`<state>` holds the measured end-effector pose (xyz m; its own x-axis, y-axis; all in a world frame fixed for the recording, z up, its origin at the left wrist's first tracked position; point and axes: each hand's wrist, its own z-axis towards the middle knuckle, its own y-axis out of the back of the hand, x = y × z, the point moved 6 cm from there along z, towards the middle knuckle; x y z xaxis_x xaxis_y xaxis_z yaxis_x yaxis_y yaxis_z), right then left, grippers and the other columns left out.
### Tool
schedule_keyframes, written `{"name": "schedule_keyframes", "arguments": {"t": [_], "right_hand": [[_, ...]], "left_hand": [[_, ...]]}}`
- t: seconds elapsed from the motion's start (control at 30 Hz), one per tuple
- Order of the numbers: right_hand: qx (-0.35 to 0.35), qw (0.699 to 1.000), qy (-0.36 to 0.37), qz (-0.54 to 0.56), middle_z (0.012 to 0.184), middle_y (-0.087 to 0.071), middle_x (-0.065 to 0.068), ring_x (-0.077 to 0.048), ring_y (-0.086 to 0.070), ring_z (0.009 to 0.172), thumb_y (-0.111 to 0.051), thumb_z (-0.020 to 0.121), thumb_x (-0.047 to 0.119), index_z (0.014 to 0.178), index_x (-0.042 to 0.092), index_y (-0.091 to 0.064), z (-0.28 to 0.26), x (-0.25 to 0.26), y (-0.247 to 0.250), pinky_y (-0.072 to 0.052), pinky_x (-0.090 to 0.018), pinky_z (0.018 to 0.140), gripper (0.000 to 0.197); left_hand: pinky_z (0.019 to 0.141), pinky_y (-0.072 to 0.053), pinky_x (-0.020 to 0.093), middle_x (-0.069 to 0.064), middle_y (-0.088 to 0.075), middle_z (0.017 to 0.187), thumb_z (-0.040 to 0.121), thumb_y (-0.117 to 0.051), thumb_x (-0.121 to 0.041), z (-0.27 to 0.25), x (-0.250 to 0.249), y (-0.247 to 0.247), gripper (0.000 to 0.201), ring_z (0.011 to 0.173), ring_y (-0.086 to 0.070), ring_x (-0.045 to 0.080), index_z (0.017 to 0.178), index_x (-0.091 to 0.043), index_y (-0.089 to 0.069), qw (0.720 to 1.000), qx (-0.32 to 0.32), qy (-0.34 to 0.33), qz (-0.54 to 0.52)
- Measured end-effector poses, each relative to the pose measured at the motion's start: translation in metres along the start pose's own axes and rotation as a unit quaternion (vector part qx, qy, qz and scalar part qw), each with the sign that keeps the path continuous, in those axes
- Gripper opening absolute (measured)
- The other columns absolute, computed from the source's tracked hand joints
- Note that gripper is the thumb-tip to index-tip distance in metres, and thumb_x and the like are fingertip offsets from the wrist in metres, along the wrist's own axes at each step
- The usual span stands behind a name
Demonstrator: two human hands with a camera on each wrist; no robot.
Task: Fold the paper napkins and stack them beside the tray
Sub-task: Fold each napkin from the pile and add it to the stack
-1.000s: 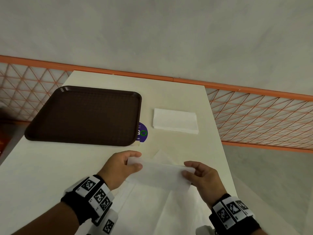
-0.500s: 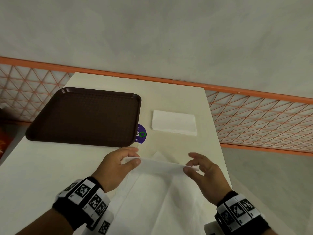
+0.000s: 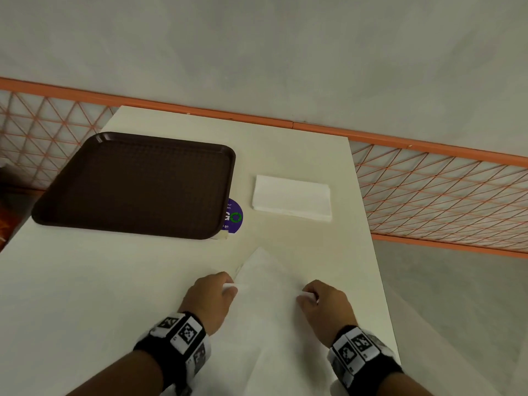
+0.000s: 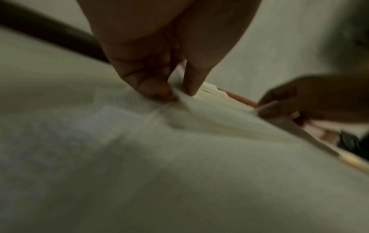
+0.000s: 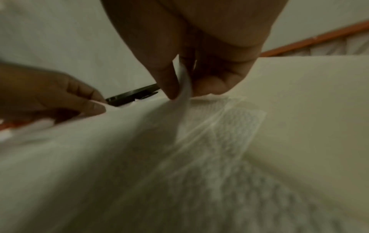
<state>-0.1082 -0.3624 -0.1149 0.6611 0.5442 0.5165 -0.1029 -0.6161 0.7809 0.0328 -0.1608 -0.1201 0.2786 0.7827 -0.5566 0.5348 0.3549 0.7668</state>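
Note:
A white paper napkin [image 3: 268, 298] lies spread near the table's front edge, over other loose white napkins [image 3: 257, 361]. My left hand [image 3: 225, 287] pinches its left edge between thumb and fingers; the same pinch shows in the left wrist view [image 4: 175, 96]. My right hand [image 3: 307, 295] pinches the right edge, seen close in the right wrist view [image 5: 182, 94]. A stack of folded napkins [image 3: 291, 198] sits right of the dark brown tray [image 3: 137, 184].
A purple round sticker [image 3: 234, 215] peeks out from under the tray's near right corner. The cream table [image 3: 85, 295] ends at the right close to my right hand. An orange mesh railing [image 3: 428, 190] runs behind and to the right.
Both hands came down and toward me with the napkin's edge, from a raised fold to low against the sheet. The view also shifted slightly.

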Motion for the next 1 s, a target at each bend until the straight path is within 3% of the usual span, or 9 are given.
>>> {"name": "schedule_keyframes", "arguments": {"t": [0.07, 0.13, 0.27, 0.43, 0.57, 0.63, 0.77, 0.87, 1.0], "right_hand": [[-0.035, 0.991, 0.066, -0.114, 0.119, -0.057, 0.007, -0.019, -0.055, 0.11, -0.056, 0.09, 0.031, 0.117, 0.025, -0.06, 0.002, 0.006, -0.002, -0.048, -0.03, 0.089, 0.028], [-0.095, 0.96, 0.172, -0.199, 0.123, -0.061, 0.004, -0.024, -0.059, 0.114, -0.053, 0.085, 0.035, 0.117, 0.022, -0.064, -0.004, 0.024, -0.006, -0.052, -0.039, 0.092, 0.037], [-0.039, 0.914, 0.297, -0.274, 0.124, -0.066, -0.001, -0.021, -0.064, 0.114, -0.041, 0.083, 0.036, 0.117, 0.017, -0.07, -0.025, 0.046, -0.046, -0.053, -0.044, 0.089, 0.049], [0.028, 0.917, 0.257, -0.305, 0.135, -0.059, -0.005, -0.021, -0.058, 0.123, -0.017, 0.101, 0.036, 0.128, 0.013, -0.062, -0.028, 0.031, -0.066, -0.046, -0.043, 0.101, 0.057], [0.07, 0.915, 0.209, -0.337, 0.142, -0.052, -0.007, -0.023, -0.051, 0.129, -0.016, 0.1, 0.047, 0.135, 0.011, -0.051, -0.029, 0.003, -0.059, -0.013, -0.045, 0.109, 0.061], [0.077, 0.92, 0.181, -0.34, 0.143, -0.051, -0.006, -0.022, -0.051, 0.13, -0.019, 0.1, 0.05, 0.136, 0.011, -0.05, -0.027, -0.012, -0.051, -0.008, -0.043, 0.109, 0.061], [0.03, 0.926, 0.205, -0.314, 0.133, -0.06, -0.004, -0.023, -0.06, 0.12, -0.018, 0.102, 0.041, 0.127, 0.013, -0.059, -0.023, -0.014, -0.043, -0.029, -0.046, 0.11, 0.056], [0.001, 0.937, 0.208, -0.28, 0.114, -0.063, 0.001, -0.024, -0.066, 0.1, -0.037, 0.089, 0.039, 0.109, 0.019, -0.067, -0.015, 0.013, -0.024, -0.055, -0.042, 0.084, 0.041], [0.097, 0.929, 0.183, -0.307, 0.127, -0.049, 0.001, -0.026, -0.046, 0.117, -0.045, 0.091, 0.046, 0.127, 0.022, -0.047, 0.006, 0.036, -0.01, -0.037, -0.041, 0.098, 0.043]], "left_hand": [[0.082, -0.052, 0.033, -0.005, -0.059, 0.112, 0.089, -0.062, -0.032, -0.002, -0.007, 0.003, 0.022, 0.099, -0.059, 0.018, 0.107, -0.021, -0.061, 0.99, -0.061, -0.074, 0.101], [0.078, -0.055, 0.037, 0.001, -0.063, 0.115, 0.083, -0.065, -0.029, -0.01, -0.021, -0.001, 0.026, 0.1, -0.064, 0.023, 0.106, -0.016, -0.068, 0.963, -0.112, -0.178, 0.17], [0.091, -0.052, 0.042, 0.004, -0.062, 0.128, 0.087, -0.037, -0.03, -0.029, -0.035, -0.046, 0.045, 0.118, -0.06, 0.024, 0.117, -0.015, -0.068, 0.92, -0.014, -0.301, 0.252], [0.102, -0.044, 0.045, 0.008, -0.053, 0.14, 0.102, -0.008, -0.04, -0.032, -0.018, -0.064, 0.065, 0.129, -0.05, 0.025, 0.13, -0.011, -0.058, 0.929, 0.059, -0.228, 0.286], [0.11, -0.012, 0.044, 0.011, -0.049, 0.143, 0.1, -0.01, -0.049, -0.031, 0.004, -0.061, 0.069, 0.133, -0.038, 0.025, 0.132, -0.006, -0.053, 0.933, 0.085, -0.176, 0.302], [0.111, -0.02, 0.046, 0.012, -0.052, 0.14, 0.1, -0.009, -0.051, -0.031, 0.012, -0.06, 0.072, 0.129, -0.046, 0.028, 0.13, -0.004, -0.055, 0.937, 0.072, -0.158, 0.303], [0.084, -0.055, 0.046, 0.01, -0.065, 0.118, 0.092, -0.025, -0.055, -0.028, 0.002, -0.042, 0.069, 0.105, -0.065, 0.028, 0.116, -0.007, -0.068, 0.95, 0.05, -0.112, 0.287], [0.092, -0.043, 0.038, -0.002, -0.052, 0.117, 0.086, -0.04, -0.059, -0.017, -0.024, -0.019, 0.055, 0.107, -0.052, 0.021, 0.12, -0.018, -0.055, 0.953, 0.054, -0.098, 0.281], [0.102, -0.034, 0.038, -0.003, -0.049, 0.127, 0.08, -0.058, -0.063, 0.01, -0.035, -0.007, 0.063, 0.119, -0.044, 0.021, 0.126, -0.022, -0.043, 0.944, 0.137, -0.053, 0.297]]}}
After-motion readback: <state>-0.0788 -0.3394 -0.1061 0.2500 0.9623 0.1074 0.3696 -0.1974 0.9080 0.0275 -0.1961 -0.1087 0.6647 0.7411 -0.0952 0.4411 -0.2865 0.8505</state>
